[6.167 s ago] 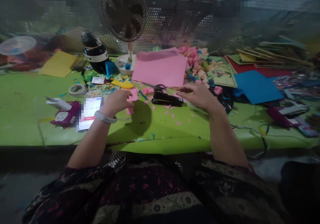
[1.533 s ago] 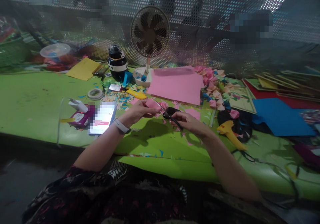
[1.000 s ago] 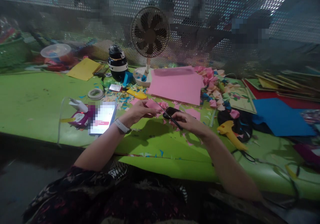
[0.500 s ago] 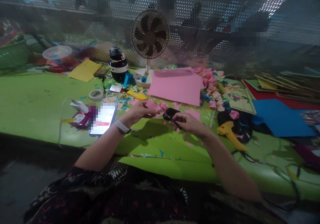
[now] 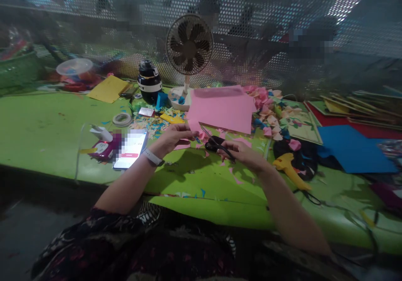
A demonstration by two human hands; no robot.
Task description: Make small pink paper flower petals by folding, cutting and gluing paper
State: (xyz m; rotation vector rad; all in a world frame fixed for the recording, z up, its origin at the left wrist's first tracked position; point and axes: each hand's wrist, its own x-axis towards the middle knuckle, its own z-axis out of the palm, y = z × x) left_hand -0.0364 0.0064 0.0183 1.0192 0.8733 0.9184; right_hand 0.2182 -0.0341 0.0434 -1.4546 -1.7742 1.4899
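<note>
My left hand [image 5: 176, 138], with a white watch band on its wrist, is closed in a pinch at the table's middle. A small piece of pink paper [image 5: 194, 125] shows at its fingertips, partly hidden by them. My right hand [image 5: 240, 150] is wrapped round the dark handles of a pair of scissors [image 5: 215, 141], whose blades point up and left toward my left hand. Under the scissors lies a black object [image 5: 212, 145] that I cannot make out. Pink scraps lie around both hands, and a large pink paper sheet [image 5: 222, 107] lies just beyond them.
A phone [image 5: 133, 149], a purple device [image 5: 102, 147] and a tape roll [image 5: 122, 119] are left. Behind stand a fan [image 5: 189, 46] and a dark jar [image 5: 149, 84]. Folded paper pieces [image 5: 266, 113], a yellow glue gun [image 5: 290, 170] and blue paper [image 5: 354, 149] are right.
The scissors and my right hand have shifted slightly right. My left hand has turned a little, and less pink paper shows at its fingertips. A pink piece now shows below the left fingers.
</note>
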